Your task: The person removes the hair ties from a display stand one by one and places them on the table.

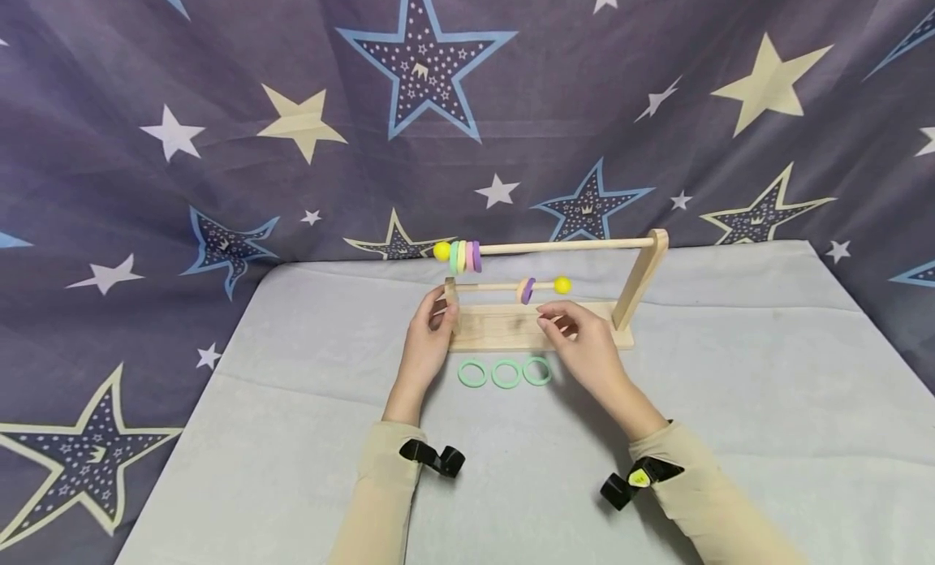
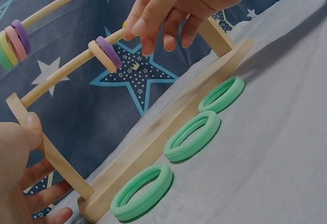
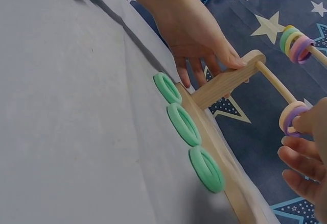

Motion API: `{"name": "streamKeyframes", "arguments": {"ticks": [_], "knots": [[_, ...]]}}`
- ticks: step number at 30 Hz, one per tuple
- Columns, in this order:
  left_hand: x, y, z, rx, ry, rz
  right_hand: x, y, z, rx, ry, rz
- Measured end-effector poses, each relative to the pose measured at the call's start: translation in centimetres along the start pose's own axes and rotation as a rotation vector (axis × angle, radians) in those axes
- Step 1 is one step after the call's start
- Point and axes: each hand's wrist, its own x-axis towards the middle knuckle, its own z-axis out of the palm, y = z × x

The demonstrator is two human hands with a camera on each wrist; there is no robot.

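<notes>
A wooden stand with two rods rises from the cloth. My left hand grips its shorter post, thumb on one side and fingers behind. From that post runs the lower rod, which carries a peach ring and a purple ring near its yellow end ball. Just below these rings is my right hand, its fingers loosely bent with nothing visible between them. Three green rings, among them the middle ring, lie in a row along the stand's near side.
Above, the upper rod bears green, yellow, pink and purple rings beside another yellow ball. It is fixed to the taller post at the right. A star-patterned curtain hangs behind the grey cloth-covered table.
</notes>
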Motion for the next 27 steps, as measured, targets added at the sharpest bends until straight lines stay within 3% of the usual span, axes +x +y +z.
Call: {"name": "streamKeyframes", "arguments": {"ticks": [8,22,27], "knots": [[0.0,0.0,0.0,0.012,0.006,0.023,0.5,-0.3,0.7,0.030,0.016,0.036],[0.1,-0.1,0.0,-0.011,-0.005,0.005,1.2,-0.5,1.7,0.048,-0.001,0.097],[-0.9,2.5,-0.3,0.009,-0.019,-0.001,1.1,-0.4,2.0,0.045,-0.015,0.115]]}}
